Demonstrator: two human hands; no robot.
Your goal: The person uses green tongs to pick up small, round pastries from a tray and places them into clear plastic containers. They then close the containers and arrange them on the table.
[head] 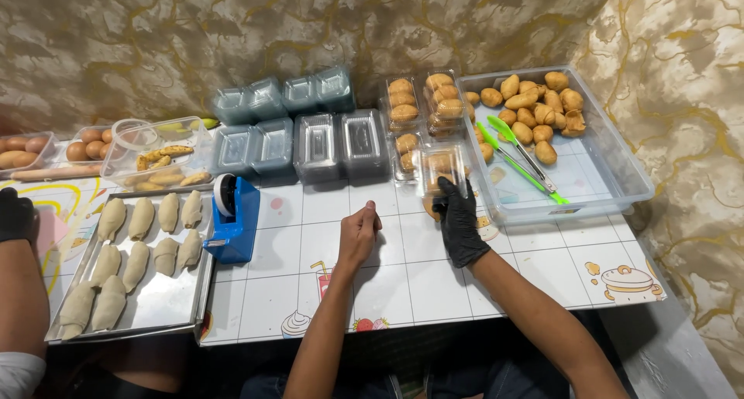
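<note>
My right hand [459,222], in a black glove, grips a small clear plastic box [442,169] holding a golden pastry, near the big clear tub [612,174]. My left hand [359,232] is bare, loosely closed on the tiled tabletop [403,283], and holds nothing that I can see. Filled clear boxes of fried pastries [422,103] stand just behind the held box. A blue tape dispenser [232,217] sits to the left of my left hand.
The tub holds several fried pastries [531,104] and green tongs [521,162]. Stacks of empty clear boxes [310,139] line the back. A metal tray [167,302] of raw dough pieces lies at left, beside another person's black-gloved hand [17,217]. More containers [159,155] sit at far left.
</note>
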